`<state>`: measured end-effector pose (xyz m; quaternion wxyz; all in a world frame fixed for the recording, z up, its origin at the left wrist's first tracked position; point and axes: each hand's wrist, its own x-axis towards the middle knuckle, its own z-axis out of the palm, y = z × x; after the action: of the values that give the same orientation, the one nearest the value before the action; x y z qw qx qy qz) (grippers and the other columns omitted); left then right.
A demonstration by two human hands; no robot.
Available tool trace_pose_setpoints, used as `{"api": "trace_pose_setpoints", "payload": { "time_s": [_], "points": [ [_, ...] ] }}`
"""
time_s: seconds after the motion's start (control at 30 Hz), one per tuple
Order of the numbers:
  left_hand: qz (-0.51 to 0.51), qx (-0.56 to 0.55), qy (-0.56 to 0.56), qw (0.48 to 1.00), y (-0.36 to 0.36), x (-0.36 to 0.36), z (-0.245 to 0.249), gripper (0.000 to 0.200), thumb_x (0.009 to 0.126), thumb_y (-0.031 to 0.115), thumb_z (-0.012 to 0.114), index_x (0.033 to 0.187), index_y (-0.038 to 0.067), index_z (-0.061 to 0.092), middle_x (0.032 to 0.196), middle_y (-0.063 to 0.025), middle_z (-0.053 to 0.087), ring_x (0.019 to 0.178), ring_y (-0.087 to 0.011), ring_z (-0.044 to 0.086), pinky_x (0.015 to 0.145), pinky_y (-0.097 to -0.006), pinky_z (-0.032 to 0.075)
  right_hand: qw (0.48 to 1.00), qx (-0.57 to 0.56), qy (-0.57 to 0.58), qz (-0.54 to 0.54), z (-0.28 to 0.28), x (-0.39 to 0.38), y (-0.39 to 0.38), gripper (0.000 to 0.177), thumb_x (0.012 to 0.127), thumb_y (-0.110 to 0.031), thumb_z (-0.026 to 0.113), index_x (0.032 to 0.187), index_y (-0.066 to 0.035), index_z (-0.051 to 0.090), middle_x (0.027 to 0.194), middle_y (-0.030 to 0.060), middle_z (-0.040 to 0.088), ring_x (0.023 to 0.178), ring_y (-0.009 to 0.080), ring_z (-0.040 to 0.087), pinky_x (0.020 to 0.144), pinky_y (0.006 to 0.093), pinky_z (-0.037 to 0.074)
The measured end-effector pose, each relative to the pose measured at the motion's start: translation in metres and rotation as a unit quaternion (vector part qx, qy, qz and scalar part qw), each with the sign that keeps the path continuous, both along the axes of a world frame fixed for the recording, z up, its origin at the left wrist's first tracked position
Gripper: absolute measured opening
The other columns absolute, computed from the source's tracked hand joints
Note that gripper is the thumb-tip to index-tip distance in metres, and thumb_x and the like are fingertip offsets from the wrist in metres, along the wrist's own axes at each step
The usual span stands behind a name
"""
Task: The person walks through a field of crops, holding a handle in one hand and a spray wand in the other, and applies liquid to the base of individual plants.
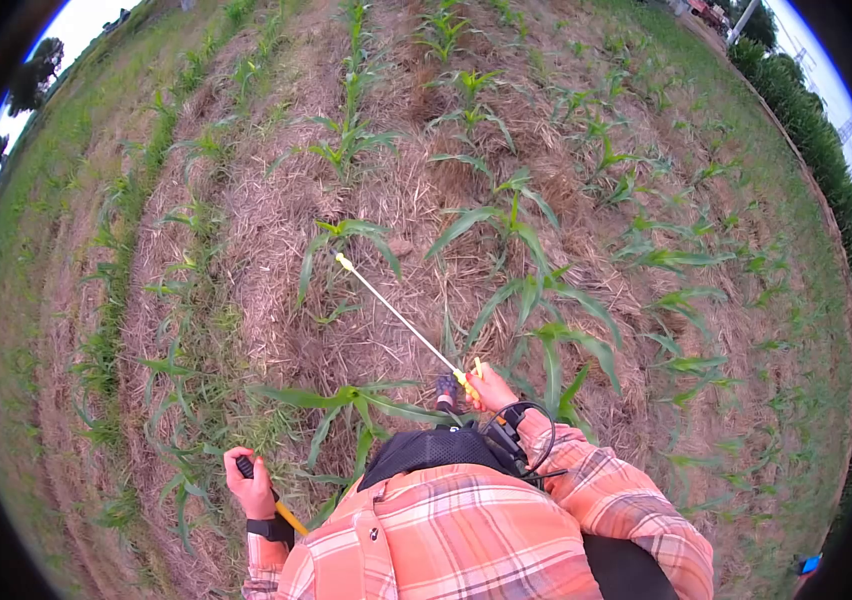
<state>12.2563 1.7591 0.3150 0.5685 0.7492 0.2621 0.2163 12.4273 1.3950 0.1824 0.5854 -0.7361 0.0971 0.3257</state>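
My right hand (491, 388) is closed around the yellow handle of a spray wand (401, 318). Its thin white shaft slants forward and left, and the yellow nozzle (344, 262) hangs close to a young corn plant (348, 230). I cannot make out any spray. At the lower left, my left hand (251, 485) grips the black end of a yellow lever (291, 518), whose lower part goes out of sight beside my body. Another corn plant (351, 398) stands between my two hands. A black hose (552, 440) loops by my right wrist.
Rows of young corn (471, 85) run forward through straw-covered soil (286, 210). More corn leaves (556, 340) reach up just right of my right hand. A shoe (447, 385) shows below the wand. Tall green growth (796, 110) borders the field on the right.
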Motion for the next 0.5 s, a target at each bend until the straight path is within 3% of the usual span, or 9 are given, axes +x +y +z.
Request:
{"api": "trace_pose_setpoints", "payload": {
  "time_s": [0.23,0.27,0.5],
  "points": [
    [-0.063,0.014,0.018,0.998,-0.035,0.108,0.007,0.018,0.071,-0.007,0.047,0.083,0.006,0.042,0.059,0.0044,0.037,0.043,-0.0023,0.033,0.038,-0.0174,0.025,0.984,0.029,0.02,-0.177,-0.013,0.055,-0.075,0.018,0.087,-0.027,0.038,0.088,-0.01,0.034,0.057,0.0057,0.052,0.036,0.0091,0.044,0.029,0.0209,0.031],
    [-0.106,0.069,0.003,0.992,-0.026,0.119,-0.009,0.016,0.074,-0.004,0.046,0.085,0.007,0.041,0.058,0.0043,0.036,0.04,-0.0017,0.033,0.035,-0.0166,0.026,0.978,0.043,0.019,-0.203,-0.017,0.062,-0.088,0.017,0.087,-0.027,0.039,0.088,-0.011,0.034,0.057,0.0062,0.051,0.035,0.0099,0.043,0.029,0.0216,0.031],
    [-0.122,0.089,0.024,0.988,-0.057,0.193,0.008,0.016,0.071,-0.003,0.051,0.081,0.006,0.043,0.059,0.0049,0.037,0.047,-0.0025,0.032,0.042,-0.0181,0.026,0.923,0.058,-0.024,-0.38,-0.023,0.106,-0.162,0.019,0.087,-0.027,0.036,0.088,-0.008,0.034,0.058,0.0096,0.051,0.036,0.0126,0.043,0.029,0.0231,0.031]
  ]
}}
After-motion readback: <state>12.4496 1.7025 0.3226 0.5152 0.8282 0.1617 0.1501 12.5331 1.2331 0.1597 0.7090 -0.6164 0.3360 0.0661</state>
